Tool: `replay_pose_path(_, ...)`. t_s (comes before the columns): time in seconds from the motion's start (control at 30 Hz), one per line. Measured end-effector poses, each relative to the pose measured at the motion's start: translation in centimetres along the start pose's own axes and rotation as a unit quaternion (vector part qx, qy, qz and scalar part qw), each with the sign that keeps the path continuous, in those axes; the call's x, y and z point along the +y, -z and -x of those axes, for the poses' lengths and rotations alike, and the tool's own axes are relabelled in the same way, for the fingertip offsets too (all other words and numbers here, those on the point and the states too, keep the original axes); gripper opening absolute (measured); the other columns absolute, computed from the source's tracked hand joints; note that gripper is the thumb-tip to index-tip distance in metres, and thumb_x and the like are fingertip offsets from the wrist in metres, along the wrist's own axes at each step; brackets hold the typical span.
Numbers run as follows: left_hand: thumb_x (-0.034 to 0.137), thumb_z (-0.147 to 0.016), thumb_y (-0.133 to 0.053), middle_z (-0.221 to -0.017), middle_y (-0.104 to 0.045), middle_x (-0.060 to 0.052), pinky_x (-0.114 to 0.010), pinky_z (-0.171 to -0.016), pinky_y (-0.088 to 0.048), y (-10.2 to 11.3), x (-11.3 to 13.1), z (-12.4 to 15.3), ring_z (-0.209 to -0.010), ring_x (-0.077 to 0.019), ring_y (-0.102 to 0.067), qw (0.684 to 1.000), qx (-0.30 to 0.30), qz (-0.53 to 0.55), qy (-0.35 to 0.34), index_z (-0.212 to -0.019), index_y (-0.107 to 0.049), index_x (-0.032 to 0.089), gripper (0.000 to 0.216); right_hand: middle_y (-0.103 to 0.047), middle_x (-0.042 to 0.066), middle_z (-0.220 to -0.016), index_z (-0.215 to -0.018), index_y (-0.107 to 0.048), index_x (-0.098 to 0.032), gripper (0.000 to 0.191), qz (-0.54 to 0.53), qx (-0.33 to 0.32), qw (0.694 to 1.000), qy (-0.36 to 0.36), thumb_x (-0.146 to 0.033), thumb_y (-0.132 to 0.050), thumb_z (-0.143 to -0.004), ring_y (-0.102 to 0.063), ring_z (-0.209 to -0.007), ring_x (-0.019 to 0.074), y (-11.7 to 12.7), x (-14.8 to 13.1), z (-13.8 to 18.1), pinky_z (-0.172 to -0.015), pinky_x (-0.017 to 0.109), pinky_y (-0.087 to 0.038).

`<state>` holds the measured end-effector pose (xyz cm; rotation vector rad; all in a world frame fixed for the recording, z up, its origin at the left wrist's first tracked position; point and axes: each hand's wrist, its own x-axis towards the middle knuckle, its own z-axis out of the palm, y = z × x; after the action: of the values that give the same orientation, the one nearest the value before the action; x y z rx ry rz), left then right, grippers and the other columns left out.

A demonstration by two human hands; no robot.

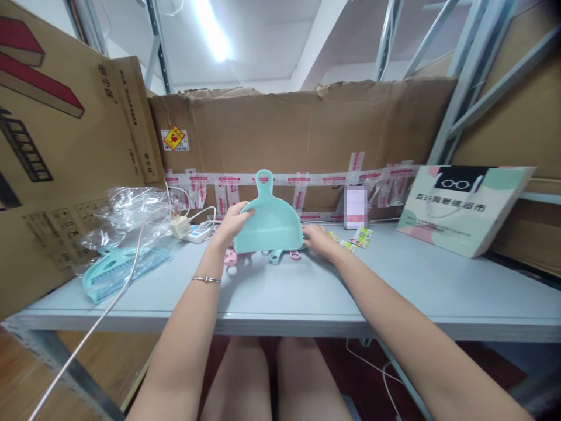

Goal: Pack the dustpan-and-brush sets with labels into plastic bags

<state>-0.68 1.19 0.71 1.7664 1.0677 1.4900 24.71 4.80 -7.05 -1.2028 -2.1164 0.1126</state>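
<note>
My left hand point(235, 221): pinches the mint-green, fan-shaped plastic dustpan point(272, 225) by its left edge
My right hand point(321, 240): holds its lower right corner
Handle point(265, 192): points up

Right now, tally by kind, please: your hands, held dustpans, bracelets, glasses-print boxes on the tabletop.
Left hand and right hand: 2
Held aqua dustpan: 1
Silver bracelet: 1
Glasses-print box on the tabletop: 1
Total: 5

Pale grey table point(280, 298) before me; on it, left to right: plastic-wrapped blue brush point(127, 275), white power strip point(199, 234), green-and-yellow packets point(362, 238), eyeglasses-printed box point(456, 219).
</note>
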Motion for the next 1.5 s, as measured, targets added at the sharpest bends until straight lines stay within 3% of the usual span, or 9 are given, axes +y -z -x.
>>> replay_pose_path(0.13,0.034,-0.066,-0.056,-0.075,-0.06,0.0,-0.026,-0.066,-0.042,2.4,-0.3,-0.9,-0.071,-0.016,-0.054,0.992,0.119,0.033,-0.033,-0.084,-0.06,0.017,0.025,-0.068,0.008,-0.092,-0.075,-0.065,-0.022,0.004,0.027,0.062,0.998,0.021,-0.021,-0.061,-0.073,-0.056,-0.095,0.0258,0.0,-0.6,-0.1,-0.093,0.043,-0.032)
replay_pose_path(0.3,0.032,-0.066,-0.054,-0.071,-0.058,-0.001,-0.026,-0.067,-0.043,4.2,-0.8,-1.5,-0.071,-0.0159,-0.055,0.957,0.272,0.057,-0.082,-0.08,-0.058,0.017,0.021,-0.062,0.012,-0.091,-0.093,-0.055,-0.02,0.024,0.012,0.236,0.971,-0.036,-0.029,-0.032,-0.091,-0.055,-0.086,0.0237,2.4,-0.4,-0.4,-0.083,0.038,-0.037)
replay_pose_path(0.47,0.028,-0.068,-0.054,-0.081,-0.064,-0.003,-0.029,-0.074,-0.046,3.0,-0.3,-1.0,-0.082,-0.0196,-0.059,0.976,0.196,0.06,-0.077,-0.089,-0.063,0.016,0.026,-0.055,0.005,-0.08,-0.08,-0.047,-0.022,0.033,-0.149,0.53,0.832,-0.069,-0.046,-0.028,-0.092,-0.053,-0.077,0.0188,5.5,-0.6,-0.4,-0.077,0.033,-0.041)
replay_pose_path(0.53,0.025,-0.068,-0.055,-0.09,-0.067,-0.003,-0.032,-0.081,-0.047,1.8,0.0,-0.4,-0.09,-0.0216,-0.06,0.987,0.131,0.054,-0.071,-0.095,-0.065,0.017,0.03,-0.054,0.003,-0.078,-0.078,-0.047,-0.022,0.037,-0.191,0.509,0.838,-0.039,-0.051,-0.03,-0.091,-0.053,-0.077,0.0173,5.6,-1.9,-0.1,-0.076,0.031,-0.042)
replay_pose_path(0.7,0.023,-0.069,-0.056,-0.099,-0.07,-0.004,-0.035,-0.088,-0.045,-0.6,0.0,1.3,-0.102,-0.0242,-0.059,0.997,-0.054,0.052,-0.002,-0.101,-0.069,0.019,0.034,-0.057,0.002,-0.071,-0.074,-0.053,-0.021,0.036,-0.248,0.302,0.92,-0.018,-0.056,-0.048,-0.082,-0.053,-0.069,0.0161,3.7,-6.8,1.1,-0.068,0.027,-0.041)
replay_pose_path(0.9,0.033,-0.07,-0.064,-0.11,-0.068,-0.006,-0.035,-0.087,-0.046,-0.9,-0.3,2.6,-0.104,-0.0256,-0.059,0.989,-0.088,0.113,0.036,-0.104,-0.068,0.019,0.036,-0.055,-0.001,-0.063,-0.07,-0.053,-0.021,0.032,-0.164,0.221,0.961,-0.024,-0.048,-0.048,-0.086,-0.049,-0.06,0.0137,1.2,-8.8,2.0,-0.061,0.025,-0.036)
replay_pose_path(1.07,0.049,-0.075,-0.063,-0.112,-0.067,-0.008,-0.034,-0.087,-0.046,-1.5,-0.5,3.1,-0.104,-0.0256,-0.059,0.993,-0.099,0.062,0.023,-0.111,-0.064,0.017,0.049,-0.059,0.001,-0.07,-0.07,-0.053,-0.021,0.033,-0.067,0.226,0.972,0.001,-0.046,-0.043,-0.09,-0.053,-0.067,0.0154,0.5,-8.9,2.2,-0.065,0.026,-0.035)
replay_pose_path(1.33,0.045,-0.075,-0.065,-0.12,-0.064,-0.007,-0.033,-0.092,-0.044,-1.6,-1.5,3.0,-0.111,-0.0264,-0.056,0.992,-0.125,0.009,-0.003,-0.113,-0.064,0.018,0.048,-0.056,0.002,-0.075,-0.072,-0.05,-0.021,0.033,0.05,0.223,0.973,-0.01,-0.047,-0.04,-0.091,-0.053,-0.068,0.0165,0.8,-8.5,2.1,-0.062,0.027,-0.035)
replay_pose_path(1.5,0.047,-0.076,-0.065,-0.119,-0.064,-0.007,-0.033,-0.089,-0.044,-1.5,-1.4,3.1,-0.11,-0.0264,-0.057,0.99,-0.14,0.024,0.014,-0.116,-0.063,0.018,0.049,-0.055,0.009,-0.095,-0.102,-0.046,-0.018,0.046,-0.046,0.296,0.954,-0.022,-0.055,-0.057,-0.077,-0.054,-0.083,0.0209,0.6,-7.6,1.5,-0.073,0.033,-0.043)
